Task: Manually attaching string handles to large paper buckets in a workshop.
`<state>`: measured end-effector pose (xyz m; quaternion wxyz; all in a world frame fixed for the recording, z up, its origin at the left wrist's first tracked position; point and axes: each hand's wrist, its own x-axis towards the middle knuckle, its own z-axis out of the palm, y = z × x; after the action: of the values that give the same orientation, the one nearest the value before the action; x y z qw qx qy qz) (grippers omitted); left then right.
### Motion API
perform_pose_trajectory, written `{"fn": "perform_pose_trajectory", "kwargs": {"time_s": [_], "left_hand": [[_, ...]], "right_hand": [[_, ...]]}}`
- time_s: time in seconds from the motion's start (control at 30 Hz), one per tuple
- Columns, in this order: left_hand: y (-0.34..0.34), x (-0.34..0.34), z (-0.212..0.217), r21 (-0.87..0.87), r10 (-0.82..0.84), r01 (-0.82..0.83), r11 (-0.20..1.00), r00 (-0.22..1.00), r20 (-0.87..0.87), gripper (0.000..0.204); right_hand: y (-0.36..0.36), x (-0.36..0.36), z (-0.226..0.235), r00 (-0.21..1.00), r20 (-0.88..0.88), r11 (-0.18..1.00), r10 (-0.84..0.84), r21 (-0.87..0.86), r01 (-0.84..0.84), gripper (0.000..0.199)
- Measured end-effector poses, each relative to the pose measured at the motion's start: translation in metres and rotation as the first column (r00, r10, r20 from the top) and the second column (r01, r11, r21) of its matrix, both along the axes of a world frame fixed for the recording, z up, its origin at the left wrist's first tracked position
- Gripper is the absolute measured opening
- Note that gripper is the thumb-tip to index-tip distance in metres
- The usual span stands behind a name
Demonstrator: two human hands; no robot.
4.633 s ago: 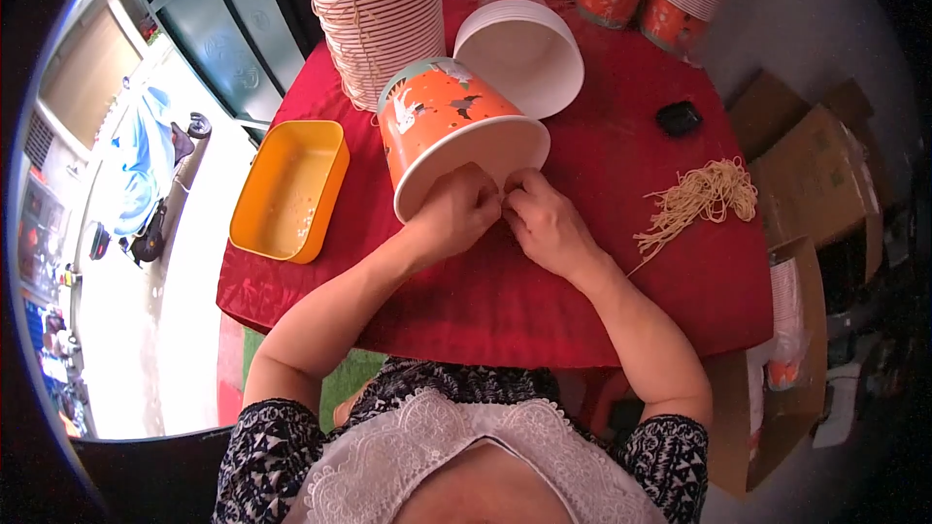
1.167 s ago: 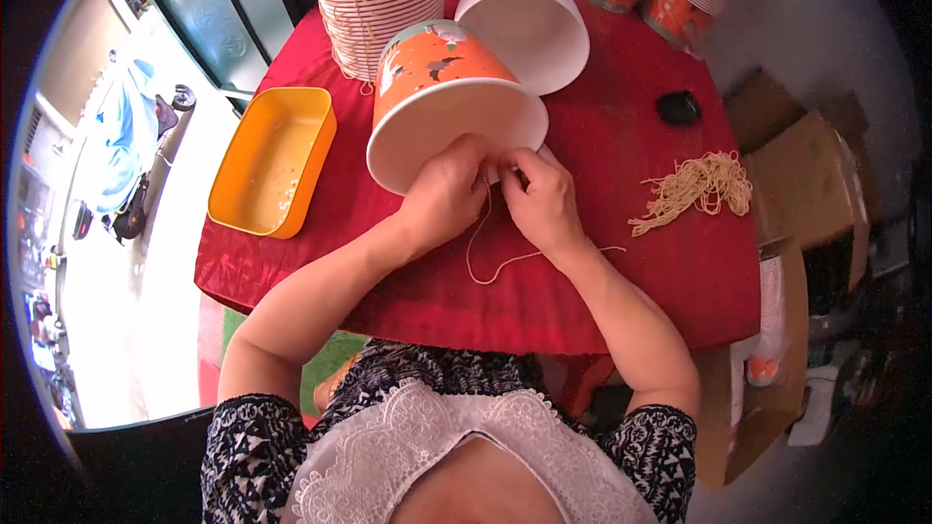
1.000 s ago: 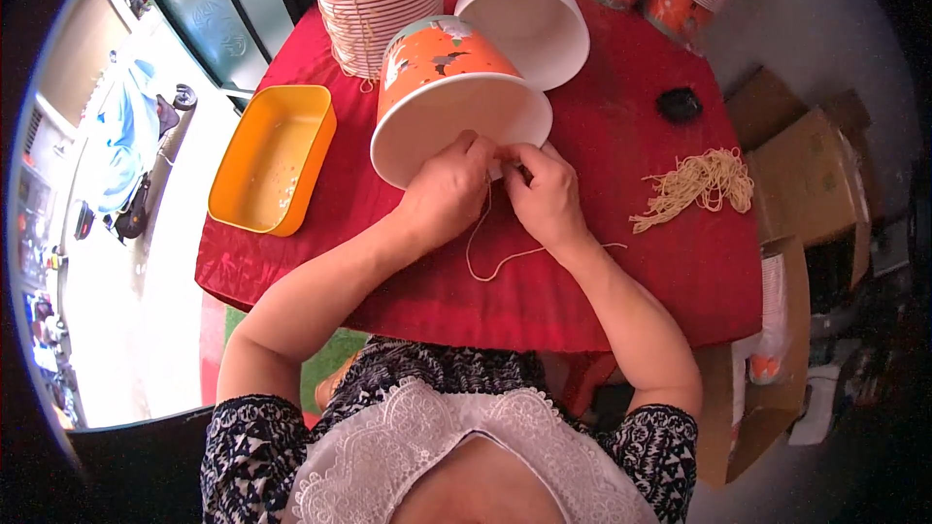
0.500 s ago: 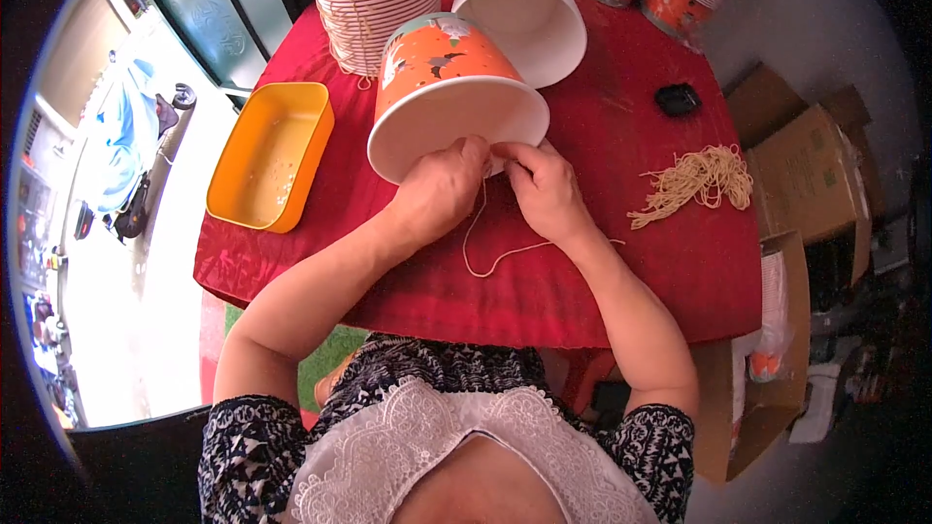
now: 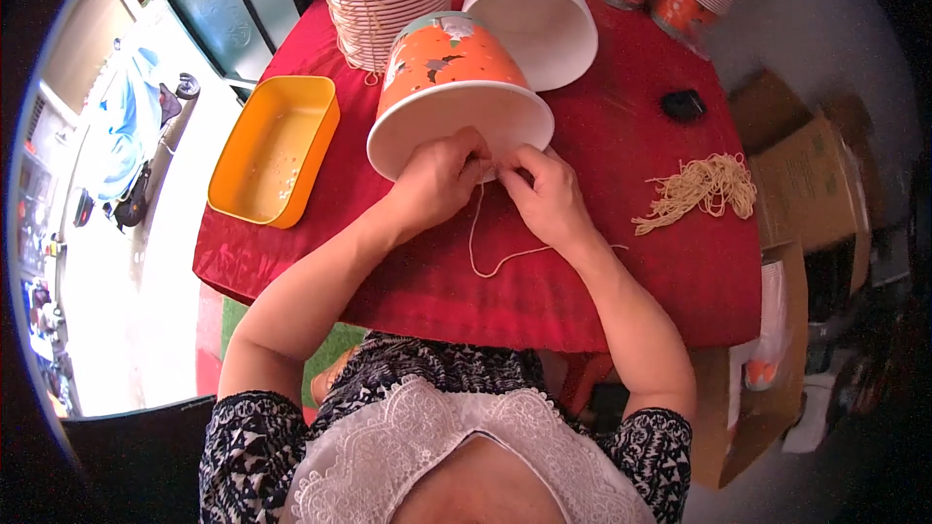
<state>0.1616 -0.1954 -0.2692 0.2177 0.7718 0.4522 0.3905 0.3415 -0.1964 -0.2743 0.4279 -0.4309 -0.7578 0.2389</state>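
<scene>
An orange paper bucket [image 5: 452,63] with a white rim and dark and white printed figures lies tilted on the red-covered table, its mouth facing me. At the near edge of its rim my left hand [image 5: 437,180] is closed, thumb and fingers pinched together on a thin beige string [image 5: 474,245]. My right hand [image 5: 549,199] pinches at the same spot, its fingertips almost meeting the left ones. From between the hands the string hangs down and curves right across the cloth, passing under my right wrist. Fingers hide how the string meets the rim.
A tall bucket stack [image 5: 386,5] stands behind left, and a white bucket [image 5: 544,29] lies open behind. The yellow tub [image 5: 228,160] sits at left. On the right are a string bundle [image 5: 701,192] and a small black object [image 5: 682,106]. Cardboard boxes [image 5: 811,180] stand beyond the table.
My left fingers have shifted slightly up and apart from the right ones at the rim. The bucket stays almost in place; the whole view has shifted a little.
</scene>
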Motion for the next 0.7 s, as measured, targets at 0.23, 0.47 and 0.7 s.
{"fn": "perform_pose_trajectory", "kwargs": {"time_s": [0.23, 0.47, 0.7], "left_hand": [[0.004, 0.000, -0.004, -0.032, 0.037, -0.035, 0.999, 0.997, 0.068, 0.012], [0.006, 0.000, -0.001, -0.092, 0.083, -0.088, 0.992, 0.995, -0.057, 0.017], [0.006, -0.004, 0.003, -0.073, 0.145, -0.153, 0.985, 0.984, -0.106, 0.017]], "right_hand": [[-0.012, -0.002, 0.008, 0.988, 0.154, 0.987, -0.004, 0.158, -0.021, 0.007], [-0.032, -0.006, 0.016, 0.869, 0.484, 0.922, -0.107, 0.375, -0.095, 0.006], [-0.018, 0.000, 0.018, 0.855, 0.511, 0.821, -0.082, 0.521, -0.233, 0.005]]}}
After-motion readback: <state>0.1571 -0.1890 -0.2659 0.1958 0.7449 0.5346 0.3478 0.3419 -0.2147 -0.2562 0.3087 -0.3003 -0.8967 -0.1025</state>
